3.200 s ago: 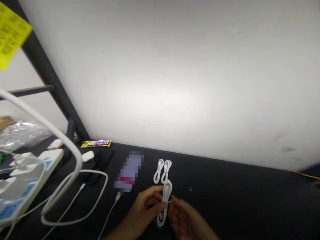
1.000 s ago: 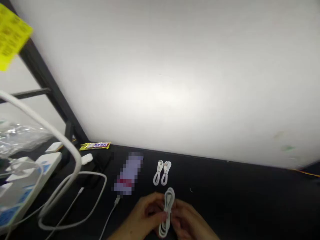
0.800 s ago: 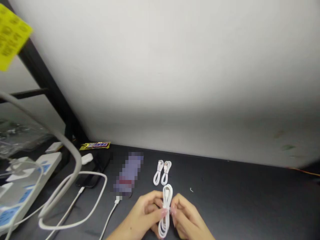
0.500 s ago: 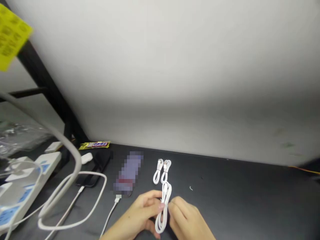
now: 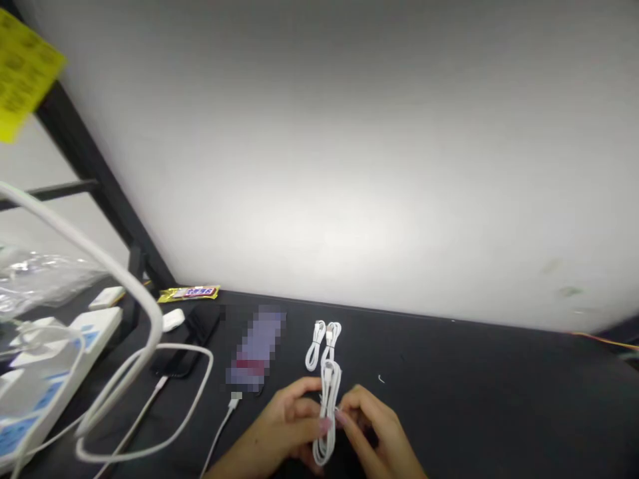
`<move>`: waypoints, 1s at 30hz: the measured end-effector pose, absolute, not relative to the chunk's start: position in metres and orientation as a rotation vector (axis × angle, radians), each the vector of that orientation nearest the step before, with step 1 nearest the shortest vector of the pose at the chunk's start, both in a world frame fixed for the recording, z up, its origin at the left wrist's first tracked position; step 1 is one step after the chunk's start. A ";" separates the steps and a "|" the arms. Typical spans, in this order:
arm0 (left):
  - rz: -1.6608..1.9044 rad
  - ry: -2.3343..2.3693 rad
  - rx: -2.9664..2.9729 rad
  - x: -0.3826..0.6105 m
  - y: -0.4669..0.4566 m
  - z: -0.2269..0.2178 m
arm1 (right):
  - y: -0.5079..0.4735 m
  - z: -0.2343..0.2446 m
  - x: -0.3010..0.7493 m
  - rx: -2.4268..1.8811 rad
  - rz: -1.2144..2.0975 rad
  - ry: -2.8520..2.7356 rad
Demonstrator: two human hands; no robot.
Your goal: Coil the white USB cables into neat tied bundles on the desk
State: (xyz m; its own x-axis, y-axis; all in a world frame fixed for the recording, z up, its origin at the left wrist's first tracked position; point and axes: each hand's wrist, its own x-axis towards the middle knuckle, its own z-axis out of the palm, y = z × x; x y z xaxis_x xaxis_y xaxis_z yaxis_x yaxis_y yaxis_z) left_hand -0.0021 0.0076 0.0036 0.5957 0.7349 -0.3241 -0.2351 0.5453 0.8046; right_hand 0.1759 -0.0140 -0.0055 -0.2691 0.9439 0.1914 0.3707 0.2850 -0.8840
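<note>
A folded bundle of white cable (image 5: 328,409) stands upright between my two hands at the bottom middle of the black table (image 5: 474,392). My left hand (image 5: 287,426) pinches the bundle's middle from the left. On the other side my right hand (image 5: 372,429) closes its fingertips on the same spot. Two bundled white cables (image 5: 323,342) lie side by side on the table just beyond the held one.
A blurred-out flat object (image 5: 254,349) lies left of the cables. Further left are a dark phone (image 5: 182,356) with a white charging lead (image 5: 150,406), a white power strip (image 5: 44,372), a yellow snack bar (image 5: 190,293) and a crinkled plastic bag (image 5: 40,279). A white wall (image 5: 349,166) backs the table.
Both hands stay on the cable bundle the whole time, shifting it slightly up and down and turning it a little; the two cables on the table have not moved.
</note>
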 end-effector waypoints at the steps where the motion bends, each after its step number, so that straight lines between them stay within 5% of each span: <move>1: 0.635 0.705 0.786 -0.002 0.007 0.005 | -0.014 -0.005 0.176 -1.185 1.009 -1.753; 18: 0.523 0.620 0.887 -0.007 0.003 0.008 | -0.015 -0.007 0.174 -1.226 1.078 -1.590; 30: 0.342 0.626 0.899 -0.011 0.004 0.014 | -0.014 -0.003 0.177 -1.147 0.483 -1.718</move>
State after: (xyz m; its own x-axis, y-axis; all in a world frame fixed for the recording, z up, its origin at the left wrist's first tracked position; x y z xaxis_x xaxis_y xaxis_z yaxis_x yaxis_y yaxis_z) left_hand -0.0109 0.0041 0.0138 0.7720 0.5240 -0.3597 -0.0199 0.5856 0.8103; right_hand 0.1768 -0.0142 -0.0027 -0.0775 0.8610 0.5028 0.4730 0.4756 -0.7416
